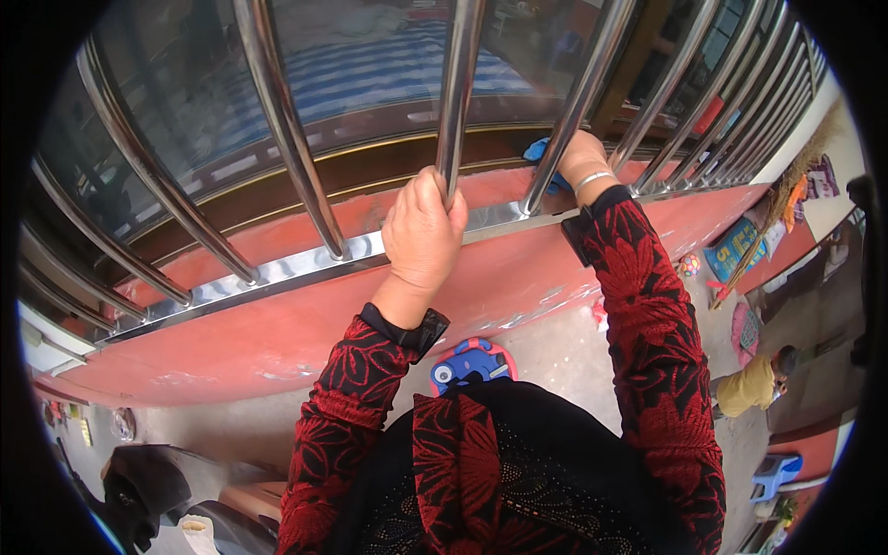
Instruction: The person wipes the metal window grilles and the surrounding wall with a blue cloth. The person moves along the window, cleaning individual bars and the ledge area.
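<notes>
Steel security bars run in a row in front of a window, set in a shiny metal bottom rail [291, 262]. My left hand [424, 232] is wrapped around the foot of one upright bar [459, 76], just above the rail. Between two bars to the right, my right hand [584, 158] reaches through to the window sill and holds a blue cloth [537, 150]. Part of the cloth is hidden behind a bar and my fingers. The brown window frame [388, 163] and its glass [347, 76] lie behind the bars; striped blue and white bedding shows in the glass.
A red painted wall [277, 354] drops below the rail. On the floor by my body is a blue and red toy-like object [472, 364]. To the right are a straw broom [753, 257], a patterned ball [688, 265], a person in yellow [748, 388] and a blue stool [775, 475].
</notes>
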A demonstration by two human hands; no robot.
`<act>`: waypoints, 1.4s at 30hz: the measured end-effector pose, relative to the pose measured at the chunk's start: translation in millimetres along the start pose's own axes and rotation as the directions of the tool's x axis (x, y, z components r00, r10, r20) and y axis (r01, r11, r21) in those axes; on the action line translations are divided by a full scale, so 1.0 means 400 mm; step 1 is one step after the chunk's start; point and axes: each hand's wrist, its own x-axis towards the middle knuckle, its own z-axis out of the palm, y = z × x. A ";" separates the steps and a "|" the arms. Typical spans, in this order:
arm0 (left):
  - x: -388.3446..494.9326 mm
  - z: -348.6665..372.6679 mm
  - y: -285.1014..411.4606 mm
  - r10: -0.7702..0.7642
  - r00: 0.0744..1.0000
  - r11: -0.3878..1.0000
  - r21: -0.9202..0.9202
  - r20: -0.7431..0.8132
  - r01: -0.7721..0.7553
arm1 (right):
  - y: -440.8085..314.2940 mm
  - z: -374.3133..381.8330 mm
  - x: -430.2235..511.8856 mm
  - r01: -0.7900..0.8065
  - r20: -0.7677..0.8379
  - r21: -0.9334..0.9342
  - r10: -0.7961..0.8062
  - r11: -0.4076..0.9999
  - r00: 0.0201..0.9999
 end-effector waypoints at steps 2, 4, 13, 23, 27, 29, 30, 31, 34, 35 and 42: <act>0.002 -0.002 0.000 0.000 1.000 1.000 -0.014 -0.013 0.000 | -0.006 0.002 -0.033 0.082 -0.126 -0.004 -0.082 0.997 0.989; 0.003 -0.007 0.003 0.028 1.000 0.999 -0.039 -0.009 -0.029 | -0.016 0.000 -0.065 0.218 -0.142 -0.086 -0.229 0.972 0.963; 0.000 -0.007 0.011 -0.120 0.983 0.986 0.134 0.136 0.101 | 0.001 0.035 -0.162 0.546 -0.633 0.157 -0.341 0.823 0.695; 0.001 -0.017 0.012 -0.092 0.987 0.995 -0.038 0.131 0.097 | 0.246 0.050 -0.386 0.331 -0.259 0.926 0.331 -0.181 0.907; -0.005 -0.009 0.012 -0.107 0.991 0.992 -0.052 0.081 0.112 | 0.356 0.035 -0.357 0.457 -0.382 0.874 0.347 -0.167 0.857; -0.008 0.000 0.013 -0.093 0.996 0.996 -0.004 0.018 0.093 | 0.394 0.009 -0.308 0.645 -0.608 0.755 0.245 -0.117 0.755; -0.010 0.007 0.013 -0.097 0.995 0.995 0.034 -0.008 0.098 | 0.416 -0.015 -0.274 0.722 -0.705 0.691 0.192 -0.030 0.683; -0.013 0.011 0.013 -0.132 0.991 0.990 0.039 -0.015 0.133 | 0.421 -0.026 -0.235 0.739 -0.716 0.671 0.202 -0.064 0.668; -0.022 0.026 0.014 -0.154 0.984 0.979 0.122 -0.092 0.165 | 0.421 -0.057 -0.105 0.761 -0.807 0.590 0.182 0.271 0.561; -0.026 0.031 0.012 -0.160 0.980 0.974 0.142 -0.119 0.176 | 0.417 -0.059 -0.064 0.656 -0.862 0.434 0.072 0.618 0.503; -0.043 0.056 -0.015 -0.156 0.954 0.913 0.332 -0.256 0.239 | 0.412 0.097 -0.033 0.679 -0.794 0.556 0.064 0.480 0.605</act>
